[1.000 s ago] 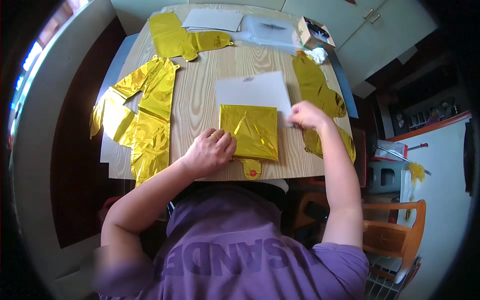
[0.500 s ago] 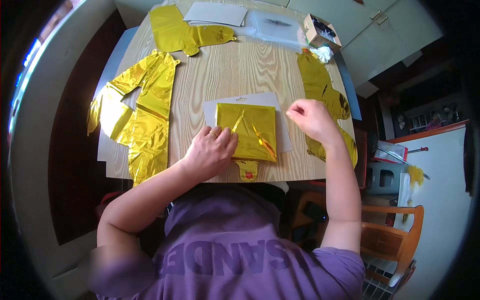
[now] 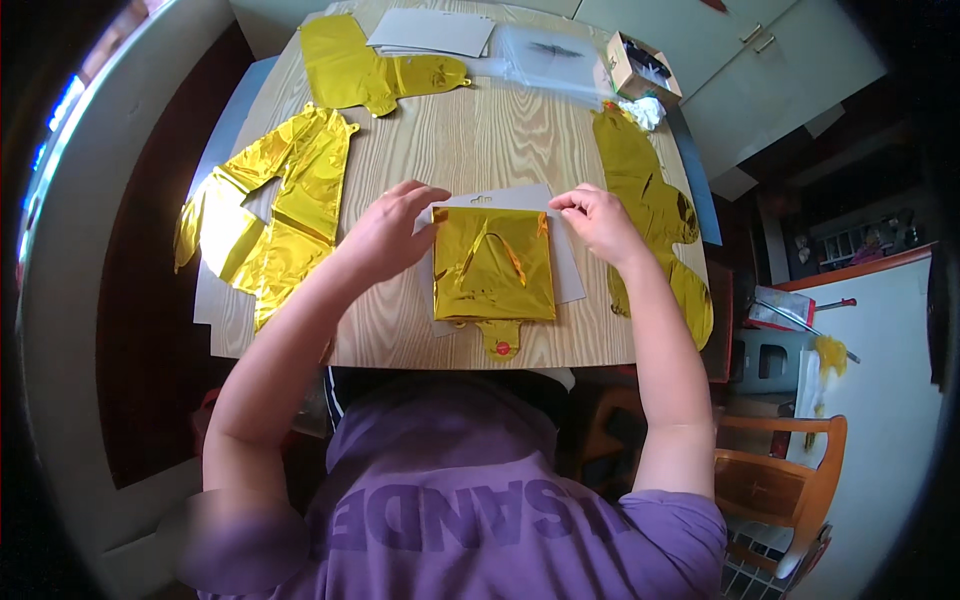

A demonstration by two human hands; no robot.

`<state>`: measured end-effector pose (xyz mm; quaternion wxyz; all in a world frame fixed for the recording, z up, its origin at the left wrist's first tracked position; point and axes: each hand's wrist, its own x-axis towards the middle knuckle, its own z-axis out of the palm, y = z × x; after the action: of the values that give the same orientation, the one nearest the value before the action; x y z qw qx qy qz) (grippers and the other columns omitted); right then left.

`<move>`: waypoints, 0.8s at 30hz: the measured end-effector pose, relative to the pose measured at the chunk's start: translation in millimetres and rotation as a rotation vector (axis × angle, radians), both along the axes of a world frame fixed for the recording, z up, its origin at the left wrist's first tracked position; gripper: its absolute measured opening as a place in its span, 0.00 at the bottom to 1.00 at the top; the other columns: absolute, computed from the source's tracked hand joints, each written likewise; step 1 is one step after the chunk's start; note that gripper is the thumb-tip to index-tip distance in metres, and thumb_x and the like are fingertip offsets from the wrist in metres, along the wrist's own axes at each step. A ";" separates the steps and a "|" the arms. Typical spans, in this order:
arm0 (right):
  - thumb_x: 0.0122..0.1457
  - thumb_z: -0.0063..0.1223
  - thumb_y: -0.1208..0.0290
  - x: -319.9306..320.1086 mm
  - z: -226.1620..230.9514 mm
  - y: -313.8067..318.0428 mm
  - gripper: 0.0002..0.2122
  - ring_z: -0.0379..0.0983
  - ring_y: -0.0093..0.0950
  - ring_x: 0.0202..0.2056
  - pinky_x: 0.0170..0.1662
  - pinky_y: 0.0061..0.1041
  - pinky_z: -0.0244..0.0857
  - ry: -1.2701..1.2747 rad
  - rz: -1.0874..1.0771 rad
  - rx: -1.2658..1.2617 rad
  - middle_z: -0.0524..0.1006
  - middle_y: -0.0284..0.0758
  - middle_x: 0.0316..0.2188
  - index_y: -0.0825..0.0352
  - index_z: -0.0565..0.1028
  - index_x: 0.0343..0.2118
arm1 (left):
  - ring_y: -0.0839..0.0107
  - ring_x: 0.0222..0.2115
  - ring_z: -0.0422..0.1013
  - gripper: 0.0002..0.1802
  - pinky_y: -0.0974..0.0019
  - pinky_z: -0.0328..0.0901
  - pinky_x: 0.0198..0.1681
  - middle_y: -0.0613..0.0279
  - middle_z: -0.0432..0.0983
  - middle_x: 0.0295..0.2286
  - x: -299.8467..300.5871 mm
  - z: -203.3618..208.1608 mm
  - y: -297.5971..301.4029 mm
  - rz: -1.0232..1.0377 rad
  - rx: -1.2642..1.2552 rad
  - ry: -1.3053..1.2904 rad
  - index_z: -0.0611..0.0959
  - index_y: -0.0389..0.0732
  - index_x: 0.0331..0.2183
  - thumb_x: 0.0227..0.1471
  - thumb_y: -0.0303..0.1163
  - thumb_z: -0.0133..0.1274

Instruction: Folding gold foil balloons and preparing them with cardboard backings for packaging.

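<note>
A gold foil balloon (image 3: 490, 270), folded to a near square, lies on a pale grey card (image 3: 567, 265) with a hang hole at its far edge. A short foil tab (image 3: 500, 340) with a red spot sticks out on the near side. At the square's far left corner is my left hand (image 3: 395, 232), its fingers stretched past the corner and the thumb apart, by the foil's edge. My right hand (image 3: 597, 222) is closed in a pinch by the far right corner; what its fingertips hold, if anything, cannot be made out.
Unfolded gold foil balloons lie left (image 3: 300, 200), far left (image 3: 345, 65) and right (image 3: 640, 180) on the wooden table (image 3: 450, 150). Along the far edge are stacked grey cards (image 3: 430, 30), clear plastic bags (image 3: 550, 60), a small box (image 3: 640, 75) and a crumpled white tissue (image 3: 645, 110).
My left hand has moved from the foil's near left side to its far left corner and opened. My right hand has come in leftward to the far right corner.
</note>
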<state>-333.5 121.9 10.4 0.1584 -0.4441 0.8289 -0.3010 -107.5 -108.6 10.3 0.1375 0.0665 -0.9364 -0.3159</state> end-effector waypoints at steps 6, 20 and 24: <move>0.57 0.56 0.78 -22.3 -13.9 -7.9 0.07 0.76 0.23 0.34 0.41 0.24 0.70 -0.347 0.081 0.022 0.80 0.33 0.32 0.71 0.81 0.38 | 0.65 0.35 0.77 0.21 0.64 0.72 0.42 0.56 0.80 0.37 -28.2 -7.5 -23.8 -0.002 0.193 -0.215 0.82 0.38 0.47 0.48 0.21 0.53; 0.57 0.60 0.75 -18.9 6.9 -20.7 0.06 0.72 0.16 0.30 0.35 0.19 0.67 -0.442 0.132 0.200 0.79 0.27 0.30 0.70 0.80 0.36 | 0.66 0.35 0.77 0.21 0.65 0.71 0.41 0.54 0.82 0.36 -27.8 27.0 -19.3 0.003 0.301 -0.454 0.81 0.34 0.47 0.48 0.25 0.54; 0.54 0.64 0.75 -9.8 18.8 -28.7 0.07 0.74 0.19 0.31 0.38 0.22 0.69 -0.305 0.212 0.307 0.80 0.30 0.30 0.70 0.80 0.34 | 0.67 0.33 0.78 0.19 0.65 0.71 0.39 0.55 0.82 0.33 -27.3 22.1 -21.9 -0.045 0.265 -0.463 0.82 0.34 0.44 0.47 0.27 0.55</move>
<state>-343.3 93.2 29.3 0.3782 -0.4487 0.7802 -0.2167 -134.9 -130.6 32.3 -0.0975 0.1338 -0.8947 -0.4149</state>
